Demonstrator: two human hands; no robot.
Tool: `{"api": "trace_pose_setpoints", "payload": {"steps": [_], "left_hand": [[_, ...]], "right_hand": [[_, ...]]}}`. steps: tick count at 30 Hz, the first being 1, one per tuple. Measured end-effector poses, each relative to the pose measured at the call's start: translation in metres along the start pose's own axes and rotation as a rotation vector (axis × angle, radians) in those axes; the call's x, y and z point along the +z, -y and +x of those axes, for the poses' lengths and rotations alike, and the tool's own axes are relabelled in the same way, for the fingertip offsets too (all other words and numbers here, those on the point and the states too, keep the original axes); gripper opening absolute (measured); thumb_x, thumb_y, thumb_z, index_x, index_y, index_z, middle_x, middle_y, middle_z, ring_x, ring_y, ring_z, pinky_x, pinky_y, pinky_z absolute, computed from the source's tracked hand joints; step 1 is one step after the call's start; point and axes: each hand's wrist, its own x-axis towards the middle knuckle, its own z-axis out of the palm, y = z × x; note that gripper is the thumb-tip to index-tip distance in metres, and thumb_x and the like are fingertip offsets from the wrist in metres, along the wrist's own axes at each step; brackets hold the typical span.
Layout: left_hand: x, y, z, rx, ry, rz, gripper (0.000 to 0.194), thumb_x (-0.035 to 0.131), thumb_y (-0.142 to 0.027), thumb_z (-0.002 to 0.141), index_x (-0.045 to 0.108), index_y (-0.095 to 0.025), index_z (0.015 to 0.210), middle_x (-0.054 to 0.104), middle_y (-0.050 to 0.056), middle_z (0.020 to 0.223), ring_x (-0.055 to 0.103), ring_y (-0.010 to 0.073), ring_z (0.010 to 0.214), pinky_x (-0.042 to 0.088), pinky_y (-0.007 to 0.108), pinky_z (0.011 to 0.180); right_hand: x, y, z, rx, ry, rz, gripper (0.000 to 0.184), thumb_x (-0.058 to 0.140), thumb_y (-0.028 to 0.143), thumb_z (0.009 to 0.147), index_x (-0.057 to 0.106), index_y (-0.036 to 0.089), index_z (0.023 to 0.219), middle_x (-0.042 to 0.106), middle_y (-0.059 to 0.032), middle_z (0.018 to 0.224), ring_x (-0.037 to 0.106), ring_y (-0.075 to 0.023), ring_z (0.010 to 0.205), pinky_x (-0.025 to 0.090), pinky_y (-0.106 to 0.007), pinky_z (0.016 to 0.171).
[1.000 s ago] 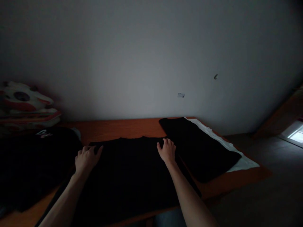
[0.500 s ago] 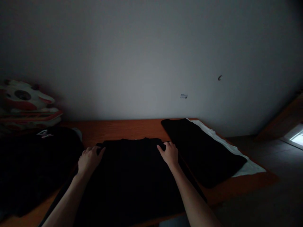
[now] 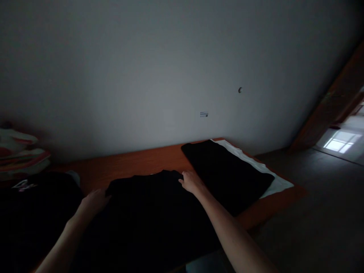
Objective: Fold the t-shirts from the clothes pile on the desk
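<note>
A black shirt (image 3: 148, 212) lies spread flat on the orange-brown table (image 3: 136, 161) in front of me. My left hand (image 3: 92, 203) rests on the shirt's left shoulder edge, fingers laid flat. On the right shoulder edge my right hand (image 3: 191, 182) presses down, fingers slightly curled against the cloth. The dim light hides whether either hand pinches the fabric.
A folded black garment (image 3: 224, 172) lies on a white one (image 3: 273, 180) at the table's right end. A heap of dark clothes (image 3: 31, 204) fills the left, with red-and-white fabric (image 3: 19, 151) behind. A wall runs along the back; a doorway (image 3: 341, 140) glows far right.
The view has swung right and tilted. My left hand slid lower and outward along the shirt's left edge. The right hand stays at the right shoulder.
</note>
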Motion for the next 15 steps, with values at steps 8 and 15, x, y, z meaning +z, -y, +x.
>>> {"api": "trace_pose_setpoints", "payload": {"steps": [8,15], "left_hand": [[-0.012,-0.023,0.017,-0.06,-0.276,-0.331,0.04,0.04,-0.043,0.091,0.054,-0.025,0.124,0.073,0.009,0.089,0.073,0.0421,0.092,0.053,0.047,0.078],[-0.131,-0.173,0.084,0.221,-0.394,-0.474,0.041,0.045,-0.037,0.099,0.052,-0.012,0.13,0.068,0.004,0.082,0.069,0.0349,0.095,0.049,0.045,0.083]], "right_hand": [[-0.028,-0.009,-0.068,-0.083,-0.28,0.064,0.02,0.047,0.026,0.103,0.062,0.016,0.112,0.071,-0.0129,0.114,0.07,-0.0222,0.106,0.05,-0.028,0.089],[-0.11,-0.057,-0.107,0.107,-0.451,-0.114,0.02,0.046,0.03,0.098,0.063,0.018,0.102,0.072,-0.0103,0.094,0.071,-0.0223,0.083,0.052,-0.029,0.073]]}}
